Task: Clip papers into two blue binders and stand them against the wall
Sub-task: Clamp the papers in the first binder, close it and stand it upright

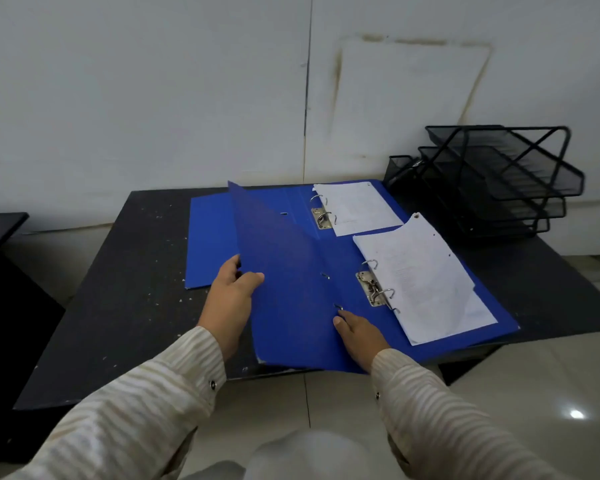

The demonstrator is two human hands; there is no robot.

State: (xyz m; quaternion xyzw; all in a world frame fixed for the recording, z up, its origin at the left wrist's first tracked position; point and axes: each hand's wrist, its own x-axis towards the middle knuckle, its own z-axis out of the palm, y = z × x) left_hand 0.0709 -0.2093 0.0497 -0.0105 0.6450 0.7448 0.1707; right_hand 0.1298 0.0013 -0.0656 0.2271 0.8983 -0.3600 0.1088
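Note:
Two blue binders lie open on a low black table (125,271). The near binder (291,289) has its left cover raised off the table; my left hand (231,299) grips that cover's left edge, thumb on top. My right hand (359,336) rests flat with straight fingers on the binder's spine area near the front edge. White papers (426,282) sit on its metal rings (376,289). The far binder (208,237) lies flat behind, partly covered by the raised cover, with papers (359,207) on its rings (323,213).
A black mesh stacked paper tray (499,174) stands at the table's back right, against the white wall (187,98). A dark cabinet edge (0,230) shows at far left. Tiled floor (534,393) lies in front of and to the right of the table.

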